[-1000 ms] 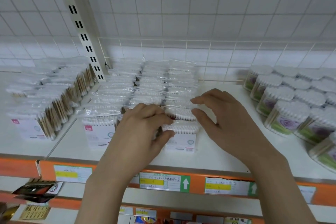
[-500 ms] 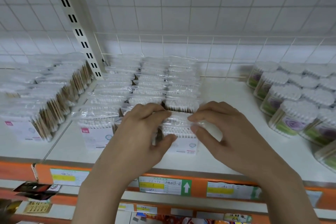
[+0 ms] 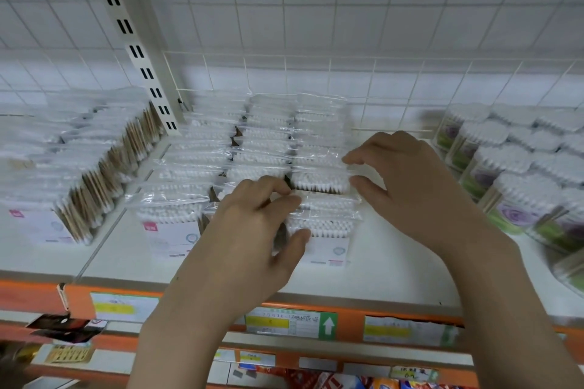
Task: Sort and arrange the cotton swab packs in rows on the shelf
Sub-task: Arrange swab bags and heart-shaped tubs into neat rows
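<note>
Left hand (image 3: 252,230): fingers curled over the top of the front cotton swab pack (image 3: 325,230) in the right-hand row, thumb against its front face; grips it. Right hand (image 3: 407,193): fingertips and thumb partly closed, pinching the right edge of the second pack (image 3: 319,181) just behind. Packs: clear bags, white tips up, white printed labels, standing in three rows on the white shelf (image 3: 395,271), running back to the wire grid (image 3: 316,73). Round tubs (image 3: 518,196) stand well right.
</note>
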Demonstrator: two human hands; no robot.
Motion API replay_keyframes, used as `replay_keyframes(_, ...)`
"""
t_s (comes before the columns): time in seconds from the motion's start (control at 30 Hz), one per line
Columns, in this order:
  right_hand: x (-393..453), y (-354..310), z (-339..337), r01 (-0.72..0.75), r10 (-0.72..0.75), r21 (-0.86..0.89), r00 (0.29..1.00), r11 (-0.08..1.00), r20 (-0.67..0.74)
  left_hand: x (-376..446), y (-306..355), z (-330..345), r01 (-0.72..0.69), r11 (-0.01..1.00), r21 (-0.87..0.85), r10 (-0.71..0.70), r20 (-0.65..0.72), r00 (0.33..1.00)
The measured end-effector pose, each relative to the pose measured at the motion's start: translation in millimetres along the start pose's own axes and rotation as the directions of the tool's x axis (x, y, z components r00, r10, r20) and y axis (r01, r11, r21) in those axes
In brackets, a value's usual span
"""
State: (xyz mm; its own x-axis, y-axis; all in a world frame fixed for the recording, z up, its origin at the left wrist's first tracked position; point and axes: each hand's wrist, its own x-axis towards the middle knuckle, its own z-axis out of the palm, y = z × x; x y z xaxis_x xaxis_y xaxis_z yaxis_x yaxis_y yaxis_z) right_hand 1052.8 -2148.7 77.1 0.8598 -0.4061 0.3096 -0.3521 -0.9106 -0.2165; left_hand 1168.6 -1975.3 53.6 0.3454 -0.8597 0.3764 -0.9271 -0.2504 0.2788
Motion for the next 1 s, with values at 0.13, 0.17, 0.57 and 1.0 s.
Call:
replay_keyframes(0.13, 6.5, -0.2, -0.6, 0.048, -0.044, -0.091, 0.998, 0.995, 0.044, 0.9, 0.7, -1.6, -0.019, 0.994, 0.106, 0.021, -0.012, 1.0)
replay_keyframes(0.17, 7.9, -0.4, -0.1, 0.057, -0.051, -0.098, 0.997, 0.994, 0.057, 0.9, 1.0, -2.8, -0.021, 0.99, 0.137, 0.022, -0.01, 1.0)
replay_keyframes(0.57, 10.1, -5.9, -16.8, -0.06, 0.062, 0.025, 0.994, 0.998, -0.09, 0.5, 6.9, -12.5, 0.025, 0.991, 0.129, -0.044, 0.147, 0.988)
replay_keyframes(1.0, 1.2, -12.3, -53.1, -0.029, 0.137, 0.311, 0.934, 0.95, -0.33, 0.7, 7.2, -11.9, 0.077, 0.984, 0.158, -0.1, 0.144, 0.984)
